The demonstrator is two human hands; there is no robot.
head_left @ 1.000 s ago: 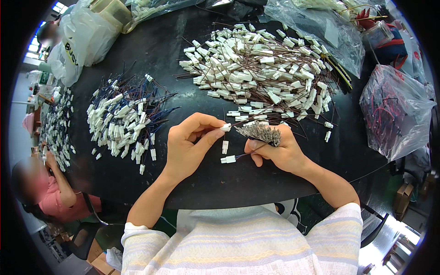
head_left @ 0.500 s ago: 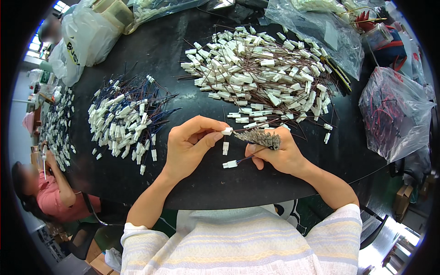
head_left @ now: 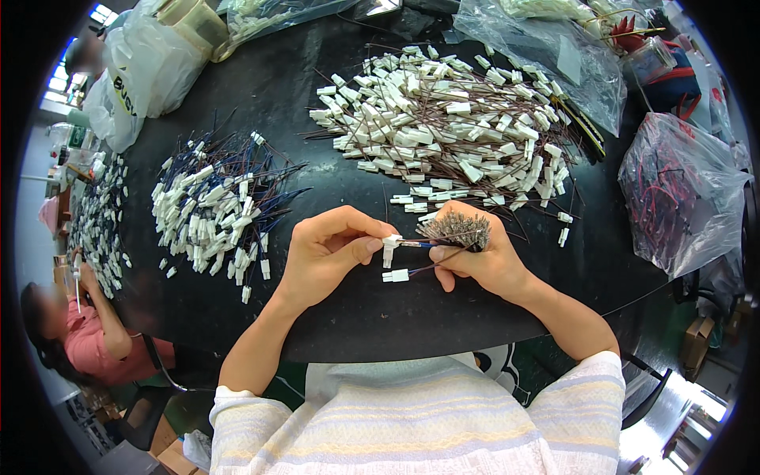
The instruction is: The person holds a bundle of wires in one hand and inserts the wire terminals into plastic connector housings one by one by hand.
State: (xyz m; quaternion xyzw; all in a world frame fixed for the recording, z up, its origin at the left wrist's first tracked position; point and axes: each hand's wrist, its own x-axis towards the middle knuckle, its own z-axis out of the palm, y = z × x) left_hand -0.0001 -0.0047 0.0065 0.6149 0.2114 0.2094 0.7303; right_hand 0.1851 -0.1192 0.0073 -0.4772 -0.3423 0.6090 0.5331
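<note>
Between the thumb and fingertips of my left hand (head_left: pixel 336 249) is a white plastic connector (head_left: pixel 390 242). A thin dark wire and a blue one run from that connector toward my right hand (head_left: pixel 495 261), which is closed round a bundle of wires (head_left: pixel 455 228) with small metal terminals massed at their ends. Another white connector (head_left: pixel 396 276) dangles on its wires below the right thumb. Just beyond both hands spreads a large pile of white connectors (head_left: pixel 443 119) with brown wires. To the left lies a smaller pile of white connectors (head_left: pixel 210 202) with dark blue wires.
A white plastic bag (head_left: pixel 146 67) stands at the far left. Clear plastic (head_left: pixel 546 63) lies at the far right, and a clear bag of red wires (head_left: pixel 673 190) sits at the right edge. On the left, a person in a pink top (head_left: pixel 99 340) works beside more connectors.
The connector in my left fingers has dropped slightly nearer me, and a blue wire now shows between it and my right hand. The right hand's bundle has tilted a little, showing more terminal ends.
</note>
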